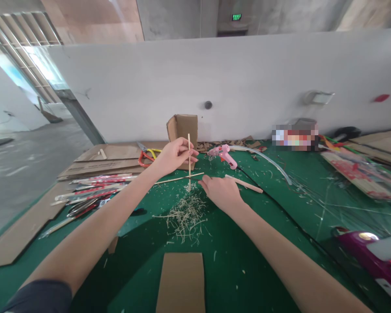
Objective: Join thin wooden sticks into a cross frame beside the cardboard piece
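Observation:
Upright between the thumb and fingers of my left hand [179, 154] is a thin wooden stick [189, 163]. My right hand [221, 191] is closed with its fingertips on a small dark thing, perhaps a blade, that reaches the stick's lower part; it is too small to name. Another thin stick [169, 180] lies crosswise behind the upright one. Below the hands, a heap of fine wood shavings [185, 215] lies on the green table [140, 261].
A pink glue gun [228, 157] and a wooden rod [247, 184] lie beyond my right hand. Red-yellow scissors [145, 157], wrapped packets [94, 189] and cardboard are at the left. A folded cardboard piece [187, 126] stands behind; a cardboard rectangle [181, 282] lies in front.

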The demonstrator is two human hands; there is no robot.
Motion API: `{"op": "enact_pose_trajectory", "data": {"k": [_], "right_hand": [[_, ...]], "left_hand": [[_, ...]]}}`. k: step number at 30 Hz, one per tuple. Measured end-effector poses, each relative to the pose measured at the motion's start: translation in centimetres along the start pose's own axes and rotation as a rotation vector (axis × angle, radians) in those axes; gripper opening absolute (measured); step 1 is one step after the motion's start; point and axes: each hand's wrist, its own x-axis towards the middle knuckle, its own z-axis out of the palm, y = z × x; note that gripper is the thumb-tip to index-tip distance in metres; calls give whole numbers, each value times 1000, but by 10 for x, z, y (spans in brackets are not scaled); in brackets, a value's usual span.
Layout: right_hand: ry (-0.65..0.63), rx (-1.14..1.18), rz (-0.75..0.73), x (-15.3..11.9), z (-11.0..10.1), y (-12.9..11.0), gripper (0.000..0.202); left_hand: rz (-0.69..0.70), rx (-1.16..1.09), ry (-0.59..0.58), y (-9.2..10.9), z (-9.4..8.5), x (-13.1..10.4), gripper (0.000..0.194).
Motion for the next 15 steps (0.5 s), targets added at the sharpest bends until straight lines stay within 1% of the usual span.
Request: {"op": "enact_pose_trajectory", "data": {"k": [3,5,7,9,11,13,15], "right_hand": [[-95,-18,-66,-1,3,2,48],[-126,-17,-107,-3,5,3,46],[-81,-6,-86,-3,6,2,46],[-8,5,-27,-3,5,0,49],[27,13,14,-2,5,-2,50],[5,20,9,-1,7,-2,48],[-47,14,-41,-1,9,-1,45]], "left_hand": [[-12,-13,4,1,0,0,14],[-12,-9,-1,3,1,0,13],[-4,7,-3,3,1,0,13],[6,23,-1,2,1,0,14],[9,35,13,0,0,0,15],[7,41,25,-2,-1,1,14],[2,41,23,-3,-2,1,13]]}}
